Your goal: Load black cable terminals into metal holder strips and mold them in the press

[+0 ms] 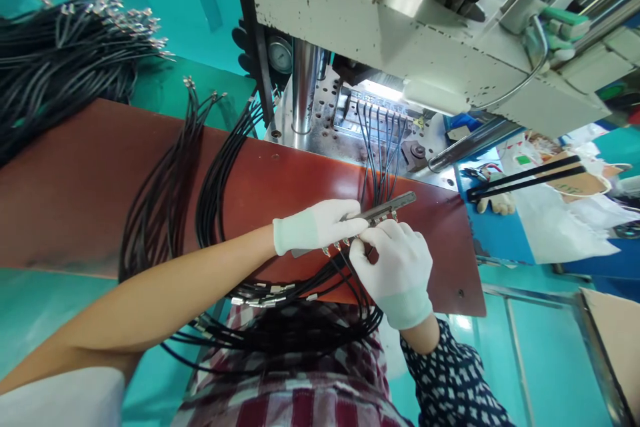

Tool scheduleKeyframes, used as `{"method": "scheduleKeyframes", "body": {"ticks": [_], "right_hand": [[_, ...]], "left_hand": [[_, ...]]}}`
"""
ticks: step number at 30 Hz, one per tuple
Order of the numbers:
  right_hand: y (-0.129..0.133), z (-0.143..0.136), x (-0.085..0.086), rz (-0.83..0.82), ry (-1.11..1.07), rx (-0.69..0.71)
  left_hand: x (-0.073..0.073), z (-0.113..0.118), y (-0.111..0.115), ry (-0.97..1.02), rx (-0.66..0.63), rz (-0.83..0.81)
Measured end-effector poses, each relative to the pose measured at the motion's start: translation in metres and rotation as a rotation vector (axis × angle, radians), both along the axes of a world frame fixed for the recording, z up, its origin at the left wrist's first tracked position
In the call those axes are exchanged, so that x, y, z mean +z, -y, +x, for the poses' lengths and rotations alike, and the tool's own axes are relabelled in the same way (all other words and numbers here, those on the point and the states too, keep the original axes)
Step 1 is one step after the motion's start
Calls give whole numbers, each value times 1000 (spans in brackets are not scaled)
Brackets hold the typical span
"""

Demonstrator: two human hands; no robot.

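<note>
My white-gloved left hand [324, 223] has thumb and fingers closed on a long grey metal bar [397, 204] above the flat reddish-brown board [310, 177]. My white-gloved right hand [396, 263] curls at small silver metal terminals [338, 245] along its near edge; whether it grips any, I cannot tell.
</note>
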State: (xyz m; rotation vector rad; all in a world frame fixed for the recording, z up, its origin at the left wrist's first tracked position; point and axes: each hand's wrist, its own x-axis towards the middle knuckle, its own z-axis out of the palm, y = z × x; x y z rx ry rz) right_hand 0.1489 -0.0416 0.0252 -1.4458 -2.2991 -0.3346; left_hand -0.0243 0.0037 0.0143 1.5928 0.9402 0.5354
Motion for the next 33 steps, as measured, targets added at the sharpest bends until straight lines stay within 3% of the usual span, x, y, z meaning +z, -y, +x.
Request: {"method": "scheduleKeyframes", "body": {"ticks": [4,11,19,26,33], "right_hand": [[0,1,-3,15,-7,-1],[13,1,10,-96,-6,28],[3,-7,-4,-36,-26,55],[17,-5,4,-119,-58,69],[15,-16,-2,-78,-71,57]], "left_hand": [[3,1,1,6,22,-24],[3,3,3,39,51,-94],[3,3,4,47,91,-112],[3,4,4,58,92,-170],[1,4,4,81,105,-159]]}}
